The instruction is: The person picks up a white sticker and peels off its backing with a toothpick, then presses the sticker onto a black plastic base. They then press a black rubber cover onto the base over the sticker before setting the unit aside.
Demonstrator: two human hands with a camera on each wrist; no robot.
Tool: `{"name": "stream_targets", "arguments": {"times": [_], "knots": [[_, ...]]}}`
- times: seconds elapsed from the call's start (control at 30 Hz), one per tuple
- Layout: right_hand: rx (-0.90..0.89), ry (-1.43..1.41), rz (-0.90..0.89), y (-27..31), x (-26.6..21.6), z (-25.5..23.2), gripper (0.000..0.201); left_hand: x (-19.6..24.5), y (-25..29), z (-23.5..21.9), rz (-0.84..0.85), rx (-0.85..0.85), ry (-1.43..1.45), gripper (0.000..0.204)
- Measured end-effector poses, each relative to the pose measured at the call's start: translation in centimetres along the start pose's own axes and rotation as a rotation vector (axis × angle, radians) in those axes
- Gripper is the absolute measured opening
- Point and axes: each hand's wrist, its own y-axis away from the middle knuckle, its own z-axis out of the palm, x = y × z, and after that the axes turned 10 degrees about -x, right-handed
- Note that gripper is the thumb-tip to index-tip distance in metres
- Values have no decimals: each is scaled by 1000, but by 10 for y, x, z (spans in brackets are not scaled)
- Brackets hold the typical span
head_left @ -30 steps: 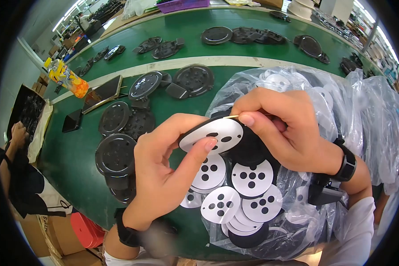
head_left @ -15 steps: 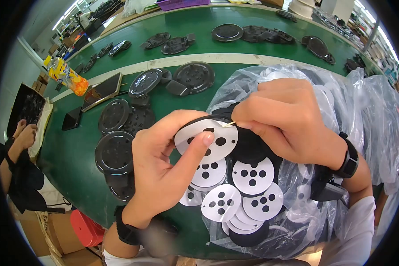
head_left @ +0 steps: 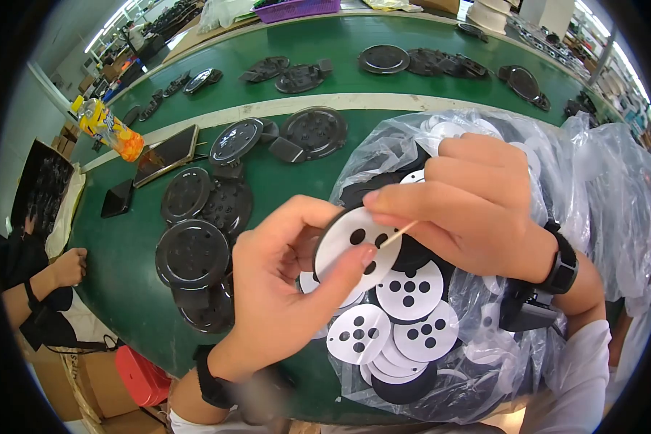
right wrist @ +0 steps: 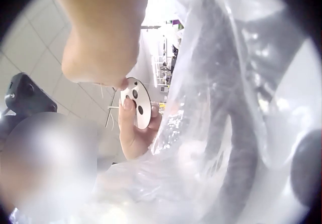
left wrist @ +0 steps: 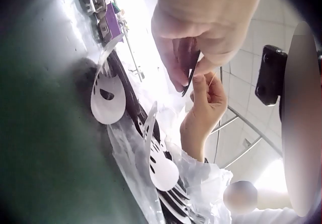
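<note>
In the head view my left hand [head_left: 282, 282] grips a round white disc [head_left: 336, 253] with black dots and a black backing, thumb on the white face. My right hand [head_left: 477, 210] holds a thin wooden toothpick [head_left: 399, 233] that slants across the disc's face. Its thumb and index fingertip are right at the disc's upper rim. The right wrist view shows the white face of the disc [right wrist: 143, 108] tilted; the left wrist view catches it nearly edge-on. Below the hands, several more dotted white discs [head_left: 411, 291] lie in an overlapping pile, with black discs [head_left: 405, 383] among them.
A clear plastic bag [head_left: 586, 202] of discs spreads under and right of the pile. Glossy black round parts [head_left: 192, 254] line the green table's left side. Phones [head_left: 168, 155] and a drink bottle [head_left: 108, 129] stand farther left, near another person's hand [head_left: 69, 267].
The left hand has shifted right and slightly down, turning the disc more on edge. The toothpick has moved from the rim to slant over the disc's face, and the right fingertips have come to the rim.
</note>
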Motion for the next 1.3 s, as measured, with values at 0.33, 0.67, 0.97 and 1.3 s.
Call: {"name": "stream_targets", "arguments": {"times": [0.33,0.67,0.97,1.3], "knots": [[123,-176,20,-1,-6,19,19,-8,5,4,91,-13,-140,21],[-99,-36,-74,1,-6,12,21,-5,-4,-4,-185,100,617,20],[-273,-266,-72,2,-14,9,16,-8,-10,-34,-95,416,494,11],[-187,-1131,277,3,-5,13,14,-8,-10,-35,7,305,565,14]]}}
